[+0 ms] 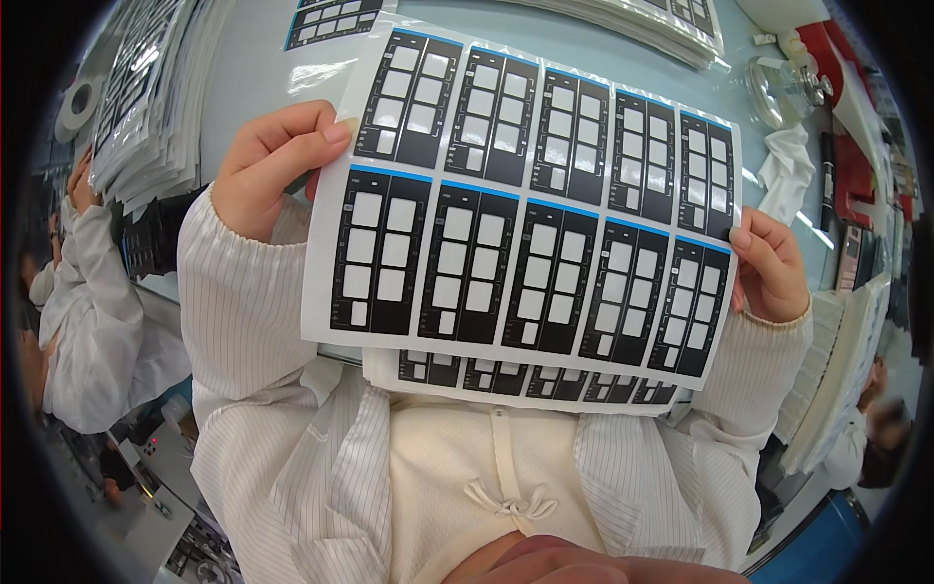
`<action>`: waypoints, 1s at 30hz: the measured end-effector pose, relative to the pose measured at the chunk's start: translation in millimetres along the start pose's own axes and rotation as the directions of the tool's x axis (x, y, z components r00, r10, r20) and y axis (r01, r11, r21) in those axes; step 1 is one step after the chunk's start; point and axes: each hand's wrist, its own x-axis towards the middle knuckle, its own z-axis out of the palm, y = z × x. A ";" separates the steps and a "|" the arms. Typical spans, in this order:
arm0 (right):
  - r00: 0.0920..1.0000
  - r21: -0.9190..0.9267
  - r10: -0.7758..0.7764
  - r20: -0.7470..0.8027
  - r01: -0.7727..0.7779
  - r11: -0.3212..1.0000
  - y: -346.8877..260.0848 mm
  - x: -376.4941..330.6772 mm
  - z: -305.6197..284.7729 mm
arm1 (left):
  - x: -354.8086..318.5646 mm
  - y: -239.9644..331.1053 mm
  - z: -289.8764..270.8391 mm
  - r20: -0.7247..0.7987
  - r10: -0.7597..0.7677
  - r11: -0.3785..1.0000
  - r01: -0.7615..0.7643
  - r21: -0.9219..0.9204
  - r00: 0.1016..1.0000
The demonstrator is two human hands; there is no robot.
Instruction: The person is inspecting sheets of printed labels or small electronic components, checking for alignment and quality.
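A large white sheet of black labels is held up in front of me, its labels in two rows with blue top edges and white windows. My left hand pinches its left edge between thumb and fingers. At the opposite edge, my right hand grips it the same way, thumb on top. Beneath the raised sheet, close to my body, lies a stack of similar sheets, mostly hidden by it.
Another stack of printed sheets lies at the far side of the table, and piled sheets stand at left by a tape roll. A glass jar and crumpled white tissue sit at right. Co-workers in white sleeves are nearby.
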 end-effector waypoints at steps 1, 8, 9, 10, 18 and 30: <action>1.000 -0.008 0.002 -0.006 -0.002 1.000 -0.3 -0.1 0.0 | -0.4 1.0 0.3 -0.004 -0.001 1.000 0.001 0.002 1.000; 1.000 -0.003 -0.021 0.017 0.021 1.000 2.8 0.6 -2.4 | -1.3 0.5 0.7 0.005 -0.008 1.000 0.008 -0.016 1.000; 1.000 0.002 -0.017 0.010 0.017 1.000 2.8 -0.1 -2.8 | -0.9 0.7 1.5 0.002 -0.009 1.000 0.009 -0.020 1.000; 1.000 0.007 -0.012 0.002 0.012 1.000 3.0 -0.4 -3.1 | -0.7 0.8 1.8 0.000 -0.009 1.000 0.009 -0.019 1.000; 1.000 0.010 -0.017 0.004 0.017 1.000 4.2 -0.1 -3.7 | -1.0 0.0 0.9 0.013 -0.010 0.999 0.010 -0.041 1.000; 1.000 0.087 -0.020 -0.021 0.021 0.996 3.5 -1.1 -2.4 | 2.2 -4.3 0.5 0.027 -0.056 0.994 0.058 -0.092 0.998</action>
